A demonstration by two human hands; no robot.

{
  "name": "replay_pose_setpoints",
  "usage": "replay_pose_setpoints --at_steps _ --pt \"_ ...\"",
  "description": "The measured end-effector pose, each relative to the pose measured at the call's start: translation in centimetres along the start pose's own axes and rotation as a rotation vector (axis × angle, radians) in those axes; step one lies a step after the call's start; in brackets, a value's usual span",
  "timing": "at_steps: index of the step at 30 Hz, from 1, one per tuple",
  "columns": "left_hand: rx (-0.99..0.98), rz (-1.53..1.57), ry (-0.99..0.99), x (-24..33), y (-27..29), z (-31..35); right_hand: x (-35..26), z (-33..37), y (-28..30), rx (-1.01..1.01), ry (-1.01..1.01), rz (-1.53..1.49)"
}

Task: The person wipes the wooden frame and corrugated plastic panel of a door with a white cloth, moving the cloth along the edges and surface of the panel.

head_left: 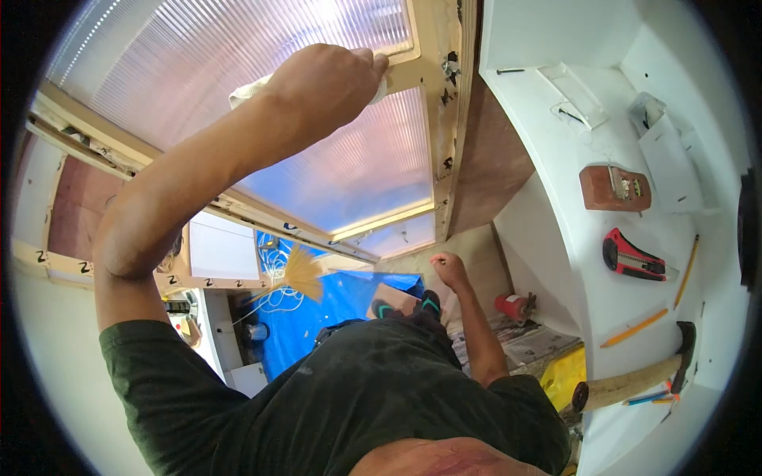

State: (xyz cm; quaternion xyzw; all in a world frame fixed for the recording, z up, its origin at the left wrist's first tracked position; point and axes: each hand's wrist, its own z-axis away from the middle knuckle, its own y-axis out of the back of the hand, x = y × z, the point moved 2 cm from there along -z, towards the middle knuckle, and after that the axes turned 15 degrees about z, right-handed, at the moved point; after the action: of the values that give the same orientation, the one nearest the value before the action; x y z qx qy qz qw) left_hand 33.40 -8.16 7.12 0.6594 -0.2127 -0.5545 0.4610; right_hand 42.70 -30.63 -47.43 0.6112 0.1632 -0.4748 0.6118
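Note:
My left hand reaches up to a light wooden frame fitted with clear ribbed panels. Its fingers are closed on a white cloth, which shows on both sides of the hand and lies against the crossbar between two panels. Low at my right side, away from the frame, my right hand hangs with its fingers curled in; nothing shows sticking out of it.
A white shelf on the right holds a wooden block plane, a red utility knife, pencils and a hammer. Below are a blue tarp, a straw broom, a white cord and a fire extinguisher.

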Motion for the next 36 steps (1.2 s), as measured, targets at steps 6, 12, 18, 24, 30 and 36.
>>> replay_pose_setpoints --at_steps 6,12,18,24,30,36 --pt "0.023 0.036 0.021 -0.1 0.1 1.0 -1.2 0.5 0.9 0.062 0.025 -0.026" --pt "0.171 0.163 0.004 0.1 0.2 1.1 -17.2 -2.8 9.3 0.289 0.294 -0.262" --pt "0.154 0.272 -0.003 -1.7 -0.6 2.4 -33.8 -2.7 20.3 0.568 0.446 -0.452" --pt "0.288 0.81 -0.008 -3.6 -0.8 11.2 -40.4 -7.0 25.0 0.898 0.473 -0.015" --pt "0.217 1.411 -0.009 -2.7 -8.2 20.2 -43.9 -8.5 24.8 0.938 0.289 0.195" --pt "0.147 1.674 0.029 -2.1 -16.7 23.3 -46.0 -8.7 25.1 0.929 0.085 0.359"
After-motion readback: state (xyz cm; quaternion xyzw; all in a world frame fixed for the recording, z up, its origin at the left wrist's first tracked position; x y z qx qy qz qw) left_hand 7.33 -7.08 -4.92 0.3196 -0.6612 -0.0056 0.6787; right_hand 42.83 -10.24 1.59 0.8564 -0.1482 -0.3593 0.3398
